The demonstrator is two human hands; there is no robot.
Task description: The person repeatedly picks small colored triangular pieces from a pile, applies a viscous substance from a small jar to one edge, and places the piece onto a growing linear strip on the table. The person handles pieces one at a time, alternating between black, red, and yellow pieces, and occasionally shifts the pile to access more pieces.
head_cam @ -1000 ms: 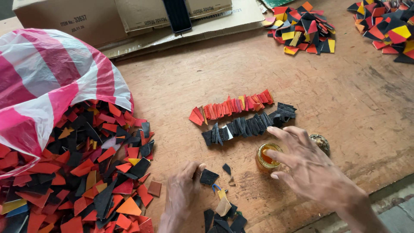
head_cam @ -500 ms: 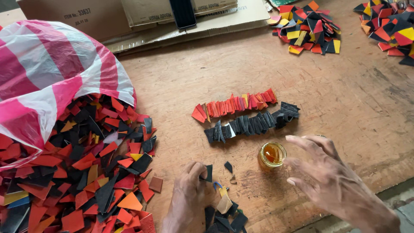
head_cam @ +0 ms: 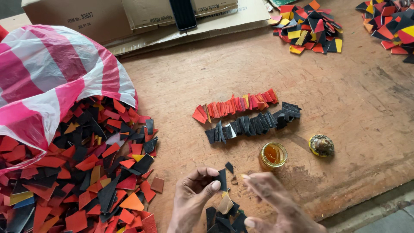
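Big wooden table (head_cam: pixel 353 112) takes up most of the view, with flattened cardboard (head_cam: pixel 142 17) along the far edge. On the left there's a pink and white striped plastic bag (head_cam: pixel 47 82) spilling a huge pile of red, black and orange scraps (head_cam: pixel 82 172) onto the wood. Two smaller mixed heaps sit far right, one (head_cam: pixel 308 30) near the cardboard and one (head_cam: pixel 390 26) at the corner. Mid-table are two neat rows lying side by side: a red row (head_cam: pixel 235 105) and a black row (head_cam: pixel 254 123) just below it. Near those, a small open jar of amber glue (head_cam: pixel 273 155) with its lid (head_cam: pixel 321 145) off to the right. Bottom center, the left hand (head_cam: pixel 192 200) pinches a black piece (head_cam: pixel 222 179) between thumb and fingers, above a little black stack (head_cam: pixel 222 220). The right hand (head_cam: pixel 276 203) is blurry, fingers loosely spread, holding nothing as far as I can tell.
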